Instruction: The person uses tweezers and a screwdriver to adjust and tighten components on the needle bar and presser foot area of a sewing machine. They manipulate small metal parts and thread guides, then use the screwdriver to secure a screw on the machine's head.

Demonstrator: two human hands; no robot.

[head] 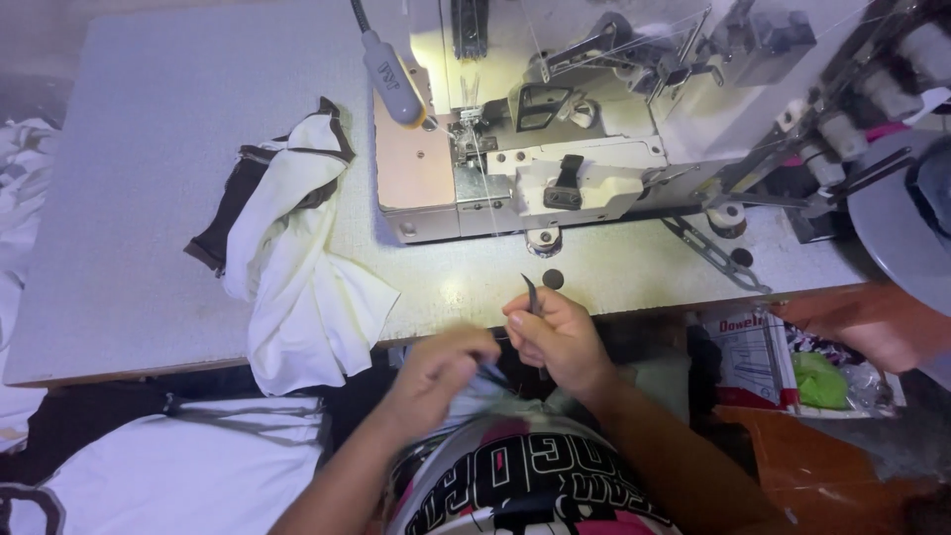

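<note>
Dark snips [532, 294] gripped in our right hand [557, 335], left hand [441, 372] pinching fabric [487, 381] at counter [149, 149] front edge: trimming, wanting steady aim

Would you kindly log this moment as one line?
right hand: holds thin dark metal tweezers | left hand: pinches small dark fabric piece | white cloth draped over table edge

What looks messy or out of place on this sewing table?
The white garment with dark trim lies crumpled left of the sewing machine, spilling over the table edge. Otherwise nothing stands out.
</note>
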